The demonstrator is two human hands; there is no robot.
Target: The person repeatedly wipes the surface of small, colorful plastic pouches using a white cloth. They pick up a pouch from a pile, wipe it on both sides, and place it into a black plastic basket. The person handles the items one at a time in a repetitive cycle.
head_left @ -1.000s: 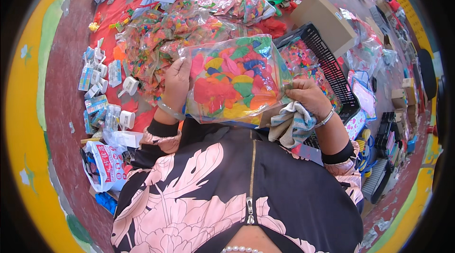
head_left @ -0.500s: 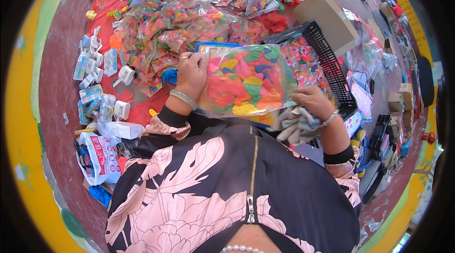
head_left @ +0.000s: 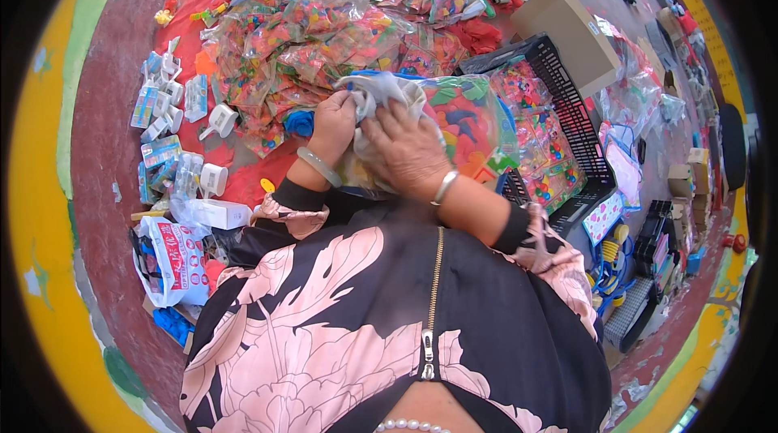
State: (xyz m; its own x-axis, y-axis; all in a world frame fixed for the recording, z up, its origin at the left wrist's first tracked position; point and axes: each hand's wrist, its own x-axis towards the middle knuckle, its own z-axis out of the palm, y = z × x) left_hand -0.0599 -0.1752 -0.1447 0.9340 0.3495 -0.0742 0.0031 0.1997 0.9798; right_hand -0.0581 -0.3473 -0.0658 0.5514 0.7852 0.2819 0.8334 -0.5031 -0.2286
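Observation:
A clear plastic bag of flat, brightly coloured pieces, perhaps balloons, lies in front of me on a board with a blue edge. My left hand is closed at the bag's left side, gripping its edge; its fingertips are partly hidden. A greyish-white cloth, which looks like a knit work glove, is bunched over the bag's left part. My right hand holds this cloth and presses it down on the bag, fingers extended across it. The bag's left part is mostly covered by the cloth and hands.
Beyond my hands spreads a heap of similar filled bags. A black plastic crate with more bags stands right, beside an open cardboard box. White plastic devices and packets lie left, above a white carrier bag.
My right hand has moved left from the bag's right edge, bringing the cloth glove onto the bag's left part. My left hand stays at the left edge.

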